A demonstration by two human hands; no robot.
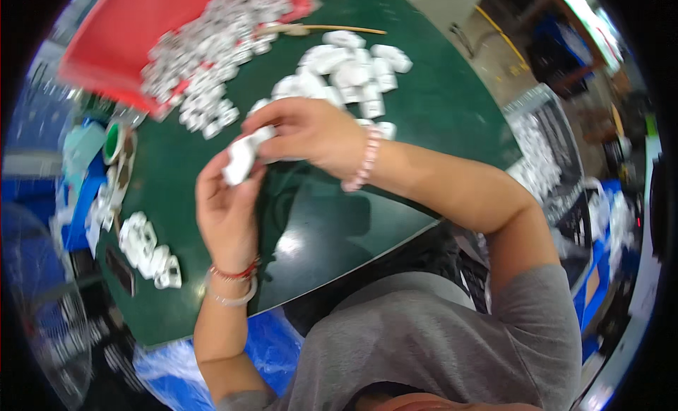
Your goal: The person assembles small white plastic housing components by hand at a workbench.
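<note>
Over the green table, my left hand closes its fingers and thumb round a small white plastic piece. Right beside it, my right hand pinches the upper end of the white plastic, its fingers curled. Whether that end is a second part or the same one, I cannot tell. Behind my right hand lies a pile of larger white plastic parts, partly hidden by that hand. Many smaller white pieces spill from a red tray at the far left.
A thin wooden stick lies beyond the pile. Several joined white parts and a dark flat object rest at the left edge, near a green tape roll. Right of the table stands a grey crate with white pieces.
</note>
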